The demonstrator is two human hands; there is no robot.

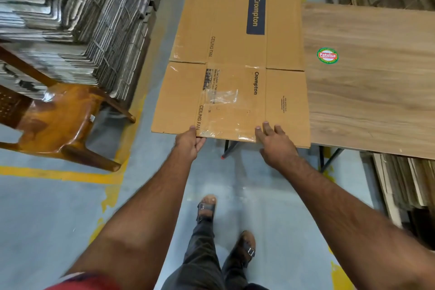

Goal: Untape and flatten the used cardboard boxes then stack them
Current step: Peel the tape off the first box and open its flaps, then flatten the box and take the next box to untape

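Head view shows a flattened cardboard box (237, 54) laid out lengthwise on a wood-grain bench (367, 92), covering the bench's left part and overhanging its near edge. The box is printed with "Crompton" on a dark blue panel and again in dark letters nearer the person, with "CEILING FAN" along its left side. Clear tape (221, 99) is seen stuck across the near flaps, wrinkled and shiny, with more strips along the near edge and at the middle fold.

The near edge of the box is gripped by the left hand (189, 142), thumb on top and fingers curled underneath. The right hand (274, 140) is laid flat on the box near its near-right corner, fingers straight and spread, pressing on the cardboard rather than clasping it.

A round green and red sticker (327, 55) is fixed to the bare bench top, just right of the box. A brown plastic chair (58, 122) stands on the grey floor (47, 207) to the left, beside yellow floor markings. Behind the chair, tall bundles of what appear to be flattened, tied cardboard (70, 12) are stacked; their detail is blurred. More stacked sheets (404, 186) are seen at the right edge, below the bench. The person's sandalled feet are visible below the arms.
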